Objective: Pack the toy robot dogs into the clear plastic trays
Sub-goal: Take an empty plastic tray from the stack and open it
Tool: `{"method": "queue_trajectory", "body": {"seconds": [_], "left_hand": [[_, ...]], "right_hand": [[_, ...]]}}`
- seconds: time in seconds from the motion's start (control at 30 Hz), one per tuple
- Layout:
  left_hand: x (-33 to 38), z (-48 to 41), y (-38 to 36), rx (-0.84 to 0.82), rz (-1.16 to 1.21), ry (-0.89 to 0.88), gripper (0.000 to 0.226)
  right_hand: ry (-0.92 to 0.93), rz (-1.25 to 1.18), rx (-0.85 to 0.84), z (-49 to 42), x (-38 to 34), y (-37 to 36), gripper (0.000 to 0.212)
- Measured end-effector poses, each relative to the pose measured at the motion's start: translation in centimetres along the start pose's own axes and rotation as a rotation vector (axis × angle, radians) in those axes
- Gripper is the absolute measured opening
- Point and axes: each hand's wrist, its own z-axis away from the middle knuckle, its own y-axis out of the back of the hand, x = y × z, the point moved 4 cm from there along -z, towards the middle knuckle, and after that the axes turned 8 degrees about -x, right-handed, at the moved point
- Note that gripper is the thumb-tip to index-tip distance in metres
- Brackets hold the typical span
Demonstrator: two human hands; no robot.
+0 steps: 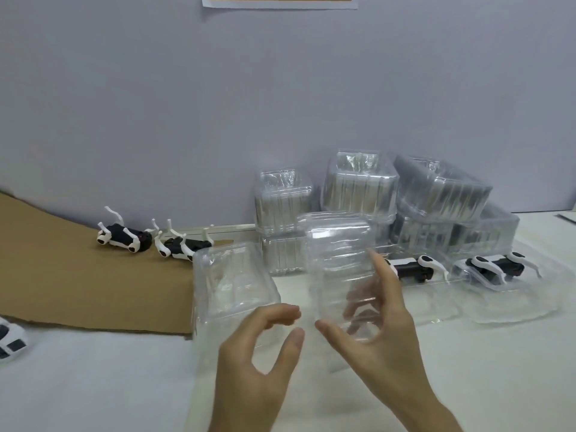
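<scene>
My right hand (378,332) grips a clear plastic tray (338,260), held upright above the table with my fingers seen through its wall. My left hand (258,347) hovers just left of it, fingers curled, holding nothing. A second clear tray (232,282) stands on the table behind my left hand. Two black-and-white toy robot dogs (124,236) (179,244) lie legs-up on the cardboard at the left. Part of another dog (11,339) shows at the left edge. At the right, two dogs (411,268) (495,266) lie in open trays.
Stacks of nested clear trays (358,188) (442,188) stand against the grey wall at the back. A brown cardboard sheet (78,285) covers the table's left part. The white table (93,385) runs along the front.
</scene>
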Motion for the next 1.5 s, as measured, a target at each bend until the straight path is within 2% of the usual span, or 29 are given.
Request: {"method": "queue_trajectory", "body": {"seconds": [0.1, 0.13, 0.2, 0.27, 0.4, 0.5, 0.63, 0.73, 0.83, 0.93, 1.03, 1.17, 1.33, 1.5], "left_hand": [[-0.6, 0.4, -1.7, -0.096, 0.331, 0.169, 0.037], [-0.7, 0.3, -1.8, -0.096, 0.379, 0.192, 0.033], [-1.0, 0.1, -1.3, -0.077, 0.405, 0.207, 0.017], [-1.4, -0.2, -0.8, -0.066, 0.462, 0.232, 0.019], [-1.5, -0.6, 0.1, -0.060, 0.540, 0.283, 0.016], [-1.7, -0.5, 0.0, -0.053, 0.556, 0.344, 0.012], [-1.7, -0.4, 0.2, -0.039, 0.597, 0.394, 0.008], [-1.6, -0.6, 0.4, -0.044, 0.604, 0.398, 0.021], [-1.1, -0.7, 0.2, -0.119, 0.647, 0.385, 0.032], [-0.8, -0.7, 0.0, -0.201, 0.682, 0.365, 0.032], [-0.8, -0.9, 0.0, -0.195, 0.661, 0.359, 0.024], [-1.1, -1.0, 0.3, -0.140, 0.640, 0.350, 0.023], [-1.8, -1.4, 1.8, -0.048, 0.604, 0.319, 0.013], [-2.8, -2.4, 5.1, 0.194, 0.723, 0.339, 0.017]], "right_hand": [[0.027, -0.006, -0.085, 0.3, -0.3, -0.9, 0.092], [0.052, 0.001, -0.121, 0.4, -0.4, -1.3, 0.086], [0.115, 0.042, -0.177, 0.7, -0.7, -2.2, 0.078], [0.139, 0.029, -0.182, 0.7, -0.7, -2.6, 0.071], [0.025, -0.056, -0.189, 0.5, -0.6, -2.4, 0.041], [0.000, -0.019, -0.240, 0.5, -0.8, -2.5, 0.021], [0.025, 0.023, -0.225, 0.6, -1.1, -2.4, 0.019], [0.028, 0.018, -0.196, 0.7, -1.2, -2.4, 0.018], [0.017, -0.027, -0.149, 0.6, -1.3, -2.0, 0.015], [-0.017, -0.102, -0.122, 0.4, -1.2, -1.5, 0.008], [-0.016, -0.119, -0.125, 0.4, -1.5, -1.3, 0.009], [-0.020, -0.118, -0.113, 0.3, -1.5, -1.0, 0.017], [-0.035, -0.196, -0.023, -0.3, -1.0, 0.3, 0.003], [-0.128, -0.329, 0.110, -0.8, 0.0, 2.1, 0.011]]}}
